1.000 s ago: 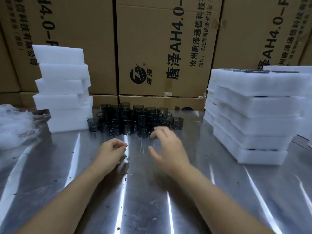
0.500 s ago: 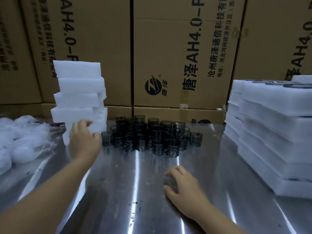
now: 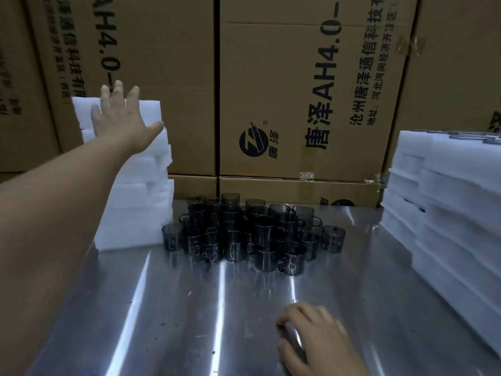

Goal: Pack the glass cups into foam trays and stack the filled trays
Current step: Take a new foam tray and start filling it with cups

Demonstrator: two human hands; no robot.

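Where cardboard boxes [image 3: 298, 90] rise behind, glass cups [image 3: 252, 232] crowd the steel table [image 3: 189, 321].

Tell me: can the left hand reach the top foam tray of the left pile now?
Probably yes: the left hand, fingers straight, is up at the top foam tray, with nothing between them.

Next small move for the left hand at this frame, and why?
Probably take a grip on the top foam tray and bring it down to the table: the left hand lies spread open against that tray, holding nothing, and the glass cups stand loose on the table, unpacked.
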